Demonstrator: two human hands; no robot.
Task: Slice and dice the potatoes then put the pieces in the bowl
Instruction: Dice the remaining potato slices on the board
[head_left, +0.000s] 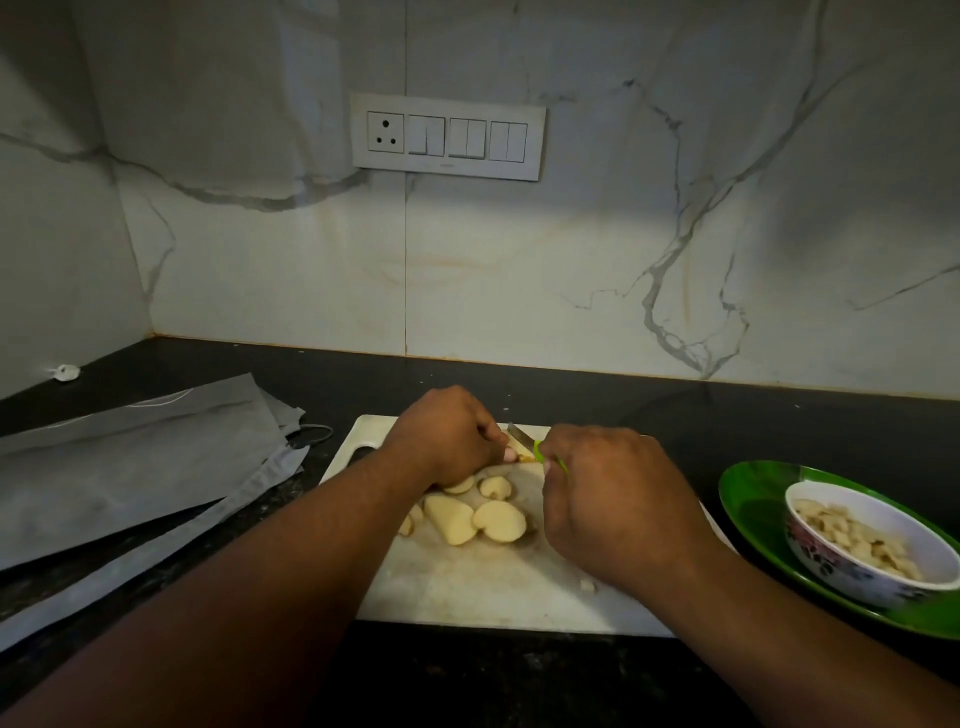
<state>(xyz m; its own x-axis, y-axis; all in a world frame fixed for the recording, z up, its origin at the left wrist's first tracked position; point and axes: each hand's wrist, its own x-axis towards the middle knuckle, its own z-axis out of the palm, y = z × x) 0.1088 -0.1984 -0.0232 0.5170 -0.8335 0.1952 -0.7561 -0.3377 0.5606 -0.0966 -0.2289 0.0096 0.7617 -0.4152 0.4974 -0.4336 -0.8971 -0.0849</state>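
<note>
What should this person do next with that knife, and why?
Probably press the knife down through the potato piece that the left hand steadies on the cutting board. The right hand grips the handle, the blade sits above that piece, and several large slices remain uncut.

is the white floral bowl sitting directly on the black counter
No, the white floral bowl with potato pieces sits on an oval green plate, which lies on the black counter.

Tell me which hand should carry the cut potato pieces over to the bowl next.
Probably the right hand: the bowl sits on the green plate to its right, beside the cutting board. But it grips the knife; the left hand holds a potato piece, farther away.
</note>
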